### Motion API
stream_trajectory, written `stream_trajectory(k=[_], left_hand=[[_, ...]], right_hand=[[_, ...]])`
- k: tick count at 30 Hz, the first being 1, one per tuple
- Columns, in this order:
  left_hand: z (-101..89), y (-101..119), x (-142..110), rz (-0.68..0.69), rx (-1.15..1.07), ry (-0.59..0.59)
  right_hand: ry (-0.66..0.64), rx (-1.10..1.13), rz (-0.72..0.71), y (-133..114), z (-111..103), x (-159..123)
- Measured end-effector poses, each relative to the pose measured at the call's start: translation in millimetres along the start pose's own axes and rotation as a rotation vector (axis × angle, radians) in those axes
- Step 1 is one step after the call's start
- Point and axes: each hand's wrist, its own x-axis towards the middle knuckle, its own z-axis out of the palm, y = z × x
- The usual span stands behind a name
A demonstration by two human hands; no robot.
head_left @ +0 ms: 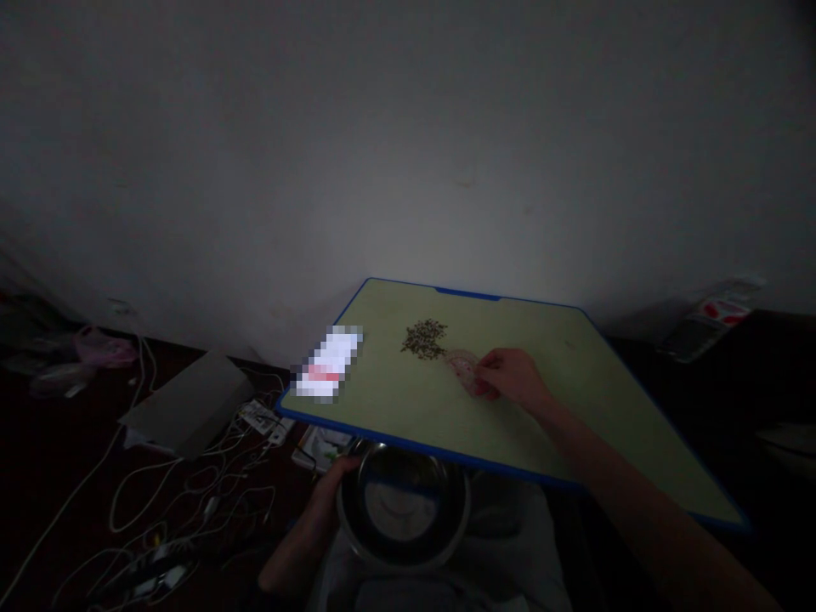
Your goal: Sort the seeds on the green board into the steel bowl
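My right hand [507,376] pinches a clear protractor [462,367] with reddish markings, held over the pale green tabletop [541,340]. The protractor's curved edge is close to a loose pile of small dark grains [424,339], perhaps seeds; their kind is too small to make out. Below the table's near edge, my left hand [325,501] grips the left rim of a shiny metal bowl [405,510]. The bowl sits over my lap with its mouth upward, and no grains can be made out in it. Part of its far rim is hidden under the table edge.
A lit, pixelated phone-like screen [328,365] lies at the table's left side. A blue rim [414,440] borders the tabletop. Tangled white cables [210,484], a grey box [191,404] and a pink bag [105,347] are at left. A plastic package [711,319] stands at right.
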Motion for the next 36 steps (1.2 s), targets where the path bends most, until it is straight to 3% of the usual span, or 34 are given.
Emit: stream_trajectory(k=[12, 21, 26, 36], left_hand=[[-3.6, 2.0, 7.4, 0.010, 0.095, 0.081], [-7.2, -0.4, 13.8, 0.027, 0.067, 0.091], [-9.9, -1.6, 16.7, 0.046, 0.058, 0.095], [-7.3, 1.1, 23.2, 0.072, 0.076, 0.090]], right_hand=[[0.030, 0.022, 0.067, 0.1, -19.2, 29.4], [0.009, -0.132, -0.056, -11.9, -15.8, 61.1], [-0.060, -0.055, -0.081, -7.8, -3.2, 56.8], [-0.075, -0.081, -0.303, -0.7, -0.4, 47.0]])
